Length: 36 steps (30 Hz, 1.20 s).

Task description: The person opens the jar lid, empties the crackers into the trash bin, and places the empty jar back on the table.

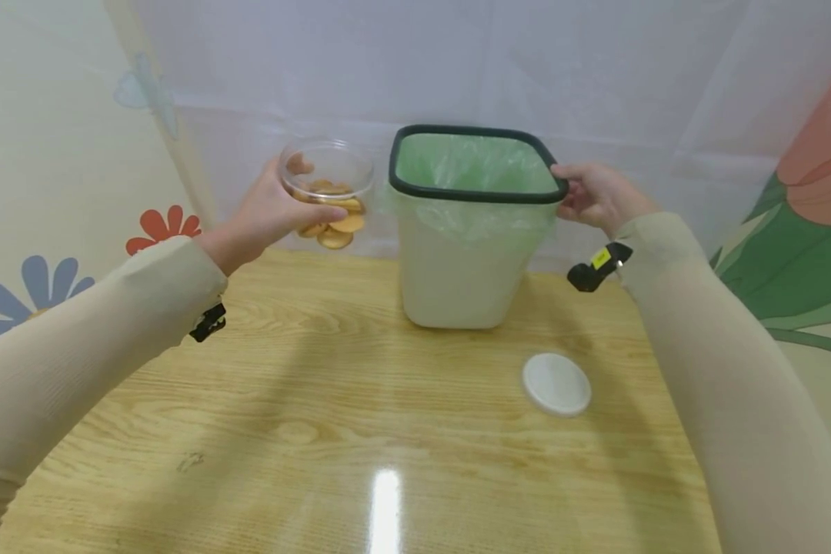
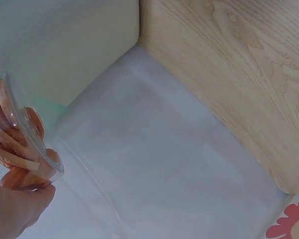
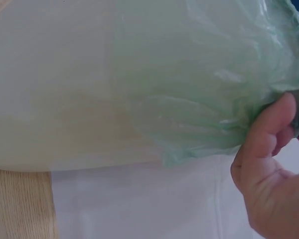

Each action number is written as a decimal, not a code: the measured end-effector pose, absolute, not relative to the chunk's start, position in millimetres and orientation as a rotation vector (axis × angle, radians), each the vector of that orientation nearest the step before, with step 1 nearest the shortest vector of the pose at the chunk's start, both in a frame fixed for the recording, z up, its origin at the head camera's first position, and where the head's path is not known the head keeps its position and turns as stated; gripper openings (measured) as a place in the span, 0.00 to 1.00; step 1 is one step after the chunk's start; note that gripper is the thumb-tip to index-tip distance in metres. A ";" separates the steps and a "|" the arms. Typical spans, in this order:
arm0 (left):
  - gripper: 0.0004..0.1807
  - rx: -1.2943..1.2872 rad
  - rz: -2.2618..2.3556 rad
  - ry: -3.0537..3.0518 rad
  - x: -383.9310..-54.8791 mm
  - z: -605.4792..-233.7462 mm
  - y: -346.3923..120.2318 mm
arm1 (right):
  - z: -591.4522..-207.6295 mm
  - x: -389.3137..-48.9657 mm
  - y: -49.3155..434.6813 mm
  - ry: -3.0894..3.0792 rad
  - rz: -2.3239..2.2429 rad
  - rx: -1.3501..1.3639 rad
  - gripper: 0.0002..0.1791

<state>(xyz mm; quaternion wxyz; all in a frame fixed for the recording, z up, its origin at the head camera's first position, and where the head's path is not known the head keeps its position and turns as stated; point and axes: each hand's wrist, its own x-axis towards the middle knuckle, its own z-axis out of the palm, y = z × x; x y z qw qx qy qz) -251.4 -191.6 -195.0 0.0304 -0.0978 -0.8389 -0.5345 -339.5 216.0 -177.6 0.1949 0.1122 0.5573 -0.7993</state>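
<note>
Clear plastic round tub [image 1: 335,163] with flat, rounded orange-brown pieces [image 1: 345,223] inside is held up at the left side of the cream, tapered bin [image 1: 457,265], near its mouth and apart from it; the left hand [image 1: 266,211] is wrapped round the tub, thumb across its near side; the right hand [image 1: 599,196], well away from the left, pinches the bin's black rim [image 1: 481,197] at the right; translucent green plastic liner [image 1: 481,163] lines the bin and folds over its outside beneath that rim; the bin stands upright on the pale wood-grain table [image 1: 284,446]; nearer the person, to the right, lies a white round lid [image 1: 557,385]; white cloth [image 1: 457,61] hangs behind everything; beige sleeves [image 1: 104,331] cover both arms.
</note>
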 end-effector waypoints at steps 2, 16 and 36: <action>0.56 -0.297 -1.640 -2.593 -252.1 -193.4 -191.3 | -177.8 -339.0 215.8 1.564 -2.239 0.312 0.06; 0.62 -0.269 -1.536 -2.600 -258.3 -178.1 -182.0 | -177.6 -338.4 213.7 1.571 -2.248 0.309 0.05; 0.61 -0.406 -1.431 -2.401 -273.3 -165.5 -172.9 | -176.9 -336.2 213.3 1.588 -2.246 0.324 0.06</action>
